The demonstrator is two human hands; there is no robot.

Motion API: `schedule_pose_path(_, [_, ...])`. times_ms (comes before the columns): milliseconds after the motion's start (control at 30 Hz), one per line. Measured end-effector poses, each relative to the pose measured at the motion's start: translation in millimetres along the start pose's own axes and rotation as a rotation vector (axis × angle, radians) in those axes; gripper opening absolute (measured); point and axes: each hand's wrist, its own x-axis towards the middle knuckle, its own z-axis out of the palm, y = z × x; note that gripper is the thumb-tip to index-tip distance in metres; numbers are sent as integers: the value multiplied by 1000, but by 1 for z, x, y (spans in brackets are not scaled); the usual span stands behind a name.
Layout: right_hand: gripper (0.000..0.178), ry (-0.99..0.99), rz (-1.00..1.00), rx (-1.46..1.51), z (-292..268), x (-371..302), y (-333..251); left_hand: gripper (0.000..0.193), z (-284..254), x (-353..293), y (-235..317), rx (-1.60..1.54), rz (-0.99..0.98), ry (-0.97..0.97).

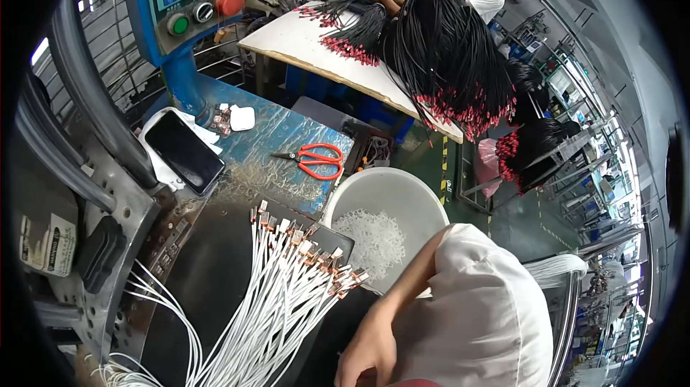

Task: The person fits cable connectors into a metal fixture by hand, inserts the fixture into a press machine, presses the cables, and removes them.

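My right hand (368, 355) hangs at the lower edge, below the bent forearm and white sleeve (496, 301). Its fingers point down, and their tips are cut off by the frame, so whether it holds anything is hidden. My left hand is out of sight. Just left of the right hand, a bundle of white wires (266, 308) lies fanned on a dark surface (194, 250). Small orange and white terminal ends (302, 247) crowd the bundle's far end. More loose white wires (183, 315) curve away on the left.
Beyond the wires stands a white bucket (436, 196) with clear plastic bits (370, 240). Red-handled scissors (323, 161) and a phone (183, 151) lie on the blue bench (251, 135). A control box (162, 35) rises behind. Black cables (445, 49) cover a white table (287, 40), near two people.
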Motion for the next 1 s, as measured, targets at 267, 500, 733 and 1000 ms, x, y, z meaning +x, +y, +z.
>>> schedule_pose_path(267, [27,842,-377,-828,-152,54,-145,28,0,181,151,1313,883,566])
schedule_pose_path(500, [26,804,-34,-856,-194,44,-75,23,-74,143,174,1879,-138,803])
schedule_pose_path(733, [33,624,82,-928,-195,50,-79,22,-53,141,157,2000,730,654])
schedule_pose_path(1000, [43,668,-46,-993,-199,47,-62,23,-46,139,174,1621,-65,834])
